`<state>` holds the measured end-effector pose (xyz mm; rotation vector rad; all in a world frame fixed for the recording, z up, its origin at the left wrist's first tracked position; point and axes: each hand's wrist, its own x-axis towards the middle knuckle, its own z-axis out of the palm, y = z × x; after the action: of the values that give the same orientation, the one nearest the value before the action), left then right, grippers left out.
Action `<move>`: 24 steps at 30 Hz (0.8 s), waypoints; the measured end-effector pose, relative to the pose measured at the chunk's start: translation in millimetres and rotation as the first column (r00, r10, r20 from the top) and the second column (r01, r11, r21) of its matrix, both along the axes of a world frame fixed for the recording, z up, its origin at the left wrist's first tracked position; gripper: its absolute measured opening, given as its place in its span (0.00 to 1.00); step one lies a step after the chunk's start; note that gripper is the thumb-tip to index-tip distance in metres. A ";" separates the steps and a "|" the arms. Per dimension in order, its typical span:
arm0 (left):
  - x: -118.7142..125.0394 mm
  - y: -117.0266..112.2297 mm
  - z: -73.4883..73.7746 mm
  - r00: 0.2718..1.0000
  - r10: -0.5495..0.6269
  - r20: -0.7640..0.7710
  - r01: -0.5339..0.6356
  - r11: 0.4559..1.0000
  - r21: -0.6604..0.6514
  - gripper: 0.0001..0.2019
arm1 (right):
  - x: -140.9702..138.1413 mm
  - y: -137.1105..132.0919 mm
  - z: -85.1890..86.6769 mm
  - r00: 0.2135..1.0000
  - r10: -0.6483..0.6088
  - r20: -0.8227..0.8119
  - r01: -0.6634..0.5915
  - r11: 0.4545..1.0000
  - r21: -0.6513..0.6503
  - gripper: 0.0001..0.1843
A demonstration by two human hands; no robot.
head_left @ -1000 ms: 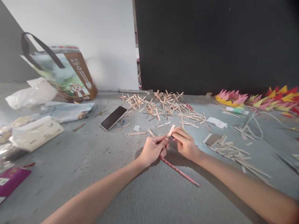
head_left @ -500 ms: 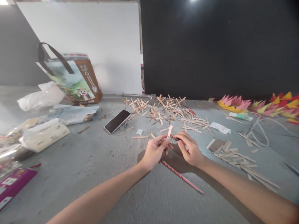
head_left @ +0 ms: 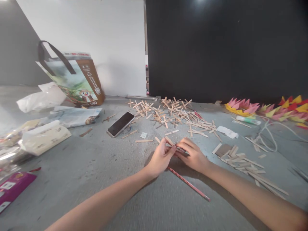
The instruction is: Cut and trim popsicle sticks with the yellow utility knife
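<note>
My left hand (head_left: 160, 158) and my right hand (head_left: 192, 155) meet over the grey floor, fingers pinched together on a short wooden craft stick (head_left: 169, 141) that lies tilted between them. A thin dark piece shows under my right fingers, too small to name. A red striped pencil (head_left: 188, 184) lies on the floor just below both hands. A heap of glued stick crosses (head_left: 166, 110) lies beyond them.
A phone (head_left: 120, 124) lies face up to the left. A brown printed bag (head_left: 77, 80), plastic wrappers and a purple packet (head_left: 11, 189) crowd the left side. Loose sticks (head_left: 240, 160), a white cable (head_left: 267, 134), a glue tube (head_left: 247, 120) and coloured paper flowers (head_left: 264, 109) are on the right.
The stick stood nearly upright in my left fingers; now it is tipped down flat towards the floor, and both hands have lowered and closed together over it.
</note>
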<state>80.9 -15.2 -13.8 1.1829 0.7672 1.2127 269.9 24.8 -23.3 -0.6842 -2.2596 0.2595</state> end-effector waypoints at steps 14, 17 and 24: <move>-4.7 4.4 2.2 0.977 0.019 -0.210 -0.037 0.996 -0.084 0.23 | 4.7 5.2 -2.7 0.978 -0.161 -0.135 0.176 0.979 0.107 0.20; -5.5 5.8 -0.6 0.991 0.069 -0.117 -0.078 0.995 -0.066 0.23 | 4.4 0.0 -3.3 0.969 -0.161 -0.187 0.169 0.985 0.029 0.28; -5.1 8.3 -9.3 0.998 0.056 -0.010 -0.056 0.997 -0.050 0.23 | 7.2 -4.1 1.8 0.994 0.062 -0.085 -0.068 0.995 -0.076 0.11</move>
<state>75.8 -6.9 -23.1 1.1331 0.8376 1.2278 277.1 20.7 -21.5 -0.6295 -2.2050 0.4031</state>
